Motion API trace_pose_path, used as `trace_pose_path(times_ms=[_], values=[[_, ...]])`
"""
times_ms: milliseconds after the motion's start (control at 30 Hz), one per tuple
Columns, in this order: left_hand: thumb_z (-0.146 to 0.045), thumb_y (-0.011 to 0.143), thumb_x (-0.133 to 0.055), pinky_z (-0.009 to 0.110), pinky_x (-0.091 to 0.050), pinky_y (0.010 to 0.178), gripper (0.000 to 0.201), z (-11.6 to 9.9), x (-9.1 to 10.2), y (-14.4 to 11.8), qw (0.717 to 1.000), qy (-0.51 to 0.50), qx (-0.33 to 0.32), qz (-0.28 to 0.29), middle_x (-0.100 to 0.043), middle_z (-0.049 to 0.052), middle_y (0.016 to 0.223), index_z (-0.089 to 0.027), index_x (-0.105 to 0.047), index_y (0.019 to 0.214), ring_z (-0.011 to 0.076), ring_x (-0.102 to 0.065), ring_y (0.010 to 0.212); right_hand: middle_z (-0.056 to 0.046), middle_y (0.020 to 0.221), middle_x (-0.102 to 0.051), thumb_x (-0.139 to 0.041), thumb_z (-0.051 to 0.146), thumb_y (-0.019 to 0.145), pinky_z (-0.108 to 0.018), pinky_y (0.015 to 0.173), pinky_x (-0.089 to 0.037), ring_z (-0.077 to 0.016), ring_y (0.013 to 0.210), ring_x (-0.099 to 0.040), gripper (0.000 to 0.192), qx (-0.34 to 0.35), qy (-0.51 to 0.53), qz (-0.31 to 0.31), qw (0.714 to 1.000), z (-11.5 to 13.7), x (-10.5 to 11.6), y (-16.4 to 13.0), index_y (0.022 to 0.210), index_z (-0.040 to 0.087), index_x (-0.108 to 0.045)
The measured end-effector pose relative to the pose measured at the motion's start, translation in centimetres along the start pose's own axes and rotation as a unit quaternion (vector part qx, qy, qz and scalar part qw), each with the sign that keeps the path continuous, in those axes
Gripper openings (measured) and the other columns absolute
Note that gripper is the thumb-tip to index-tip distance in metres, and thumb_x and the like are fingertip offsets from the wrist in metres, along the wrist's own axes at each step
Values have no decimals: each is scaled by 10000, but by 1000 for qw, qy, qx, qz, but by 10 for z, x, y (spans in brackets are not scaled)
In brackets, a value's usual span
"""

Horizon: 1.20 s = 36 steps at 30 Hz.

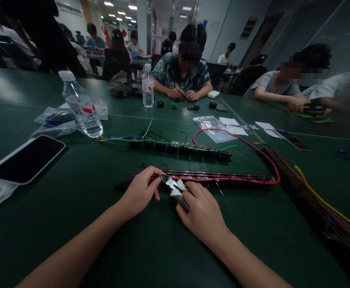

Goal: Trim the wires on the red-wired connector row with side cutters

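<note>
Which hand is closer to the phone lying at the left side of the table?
Left. The left hand rests on the wire strip, right of the phone. The right hand, holding cutters, is farther right.

dark green table top (73, 224) all across. black connector row (211, 181) laced with pink and red wire, right by bare hands. silver cutter jaws (170, 183) with pale grey-white handles. second black row (181, 147) threaded in green, blue and yellow. pink-red loop (231, 138) curling above. bundle (313, 192) on the right in yellow, red, green. black-screened phone (28, 159) in a white case. clear bottle (82, 105), white cap, red-and-white label. patterned blue-green shirt (170, 72) across the table.
</note>
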State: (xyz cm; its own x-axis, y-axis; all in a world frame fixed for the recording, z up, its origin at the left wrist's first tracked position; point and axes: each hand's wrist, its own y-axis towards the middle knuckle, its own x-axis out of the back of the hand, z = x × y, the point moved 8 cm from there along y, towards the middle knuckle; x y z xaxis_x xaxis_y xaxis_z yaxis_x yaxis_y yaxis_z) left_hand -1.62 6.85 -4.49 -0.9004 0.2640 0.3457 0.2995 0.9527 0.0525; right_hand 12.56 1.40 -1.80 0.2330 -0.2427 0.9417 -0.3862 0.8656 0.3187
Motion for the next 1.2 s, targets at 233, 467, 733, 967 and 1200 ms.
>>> trace_pose_path(times_ms=[233,467,733,967,1200], values=[[-246,937,-455,278,-474,603,157,-2,-1,-1,1000,8,0,5,-614,-33,673,-179,-569,1022,136,-628,517,-135,1054,-633,-620,184,786,-387,762,-491,-253,892,-584,58,7,-13,-6,1000,3,2,-1,814,153,-660],[-243,930,-463,271,-479,572,154,-1,0,0,1000,12,-5,4,-630,-13,755,-179,-571,1019,127,-629,521,-128,1038,-642,-615,171,784,-374,763,-503,-239,877,-600,46,5,-11,-9,1000,2,1,-1,801,162,-657],[-234,935,-457,275,-482,590,145,-2,-1,0,1000,11,-12,4,-618,-18,752,-173,-564,1010,120,-621,517,-111,988,-658,-626,173,771,-339,702,-505,-229,837,-612,44,1,-10,-15,1000,2,-1,-1,796,151,-654],[-242,934,-460,277,-483,584,146,-3,0,0,1000,17,-13,3,-622,-17,750,-175,-566,1009,126,-629,516,-99,987,-667,-613,184,776,-317,679,-495,-212,822,-612,41,1,-7,-22,1000,1,0,-2,792,168,-647],[-247,933,-461,282,-483,582,148,-2,0,0,1000,14,-13,4,-626,-16,725,-180,-570,1008,138,-635,525,-94,967,-667,-606,195,784,-314,672,-494,-210,810,-621,45,-2,-11,-23,1000,0,0,-2,783,172,-644]])
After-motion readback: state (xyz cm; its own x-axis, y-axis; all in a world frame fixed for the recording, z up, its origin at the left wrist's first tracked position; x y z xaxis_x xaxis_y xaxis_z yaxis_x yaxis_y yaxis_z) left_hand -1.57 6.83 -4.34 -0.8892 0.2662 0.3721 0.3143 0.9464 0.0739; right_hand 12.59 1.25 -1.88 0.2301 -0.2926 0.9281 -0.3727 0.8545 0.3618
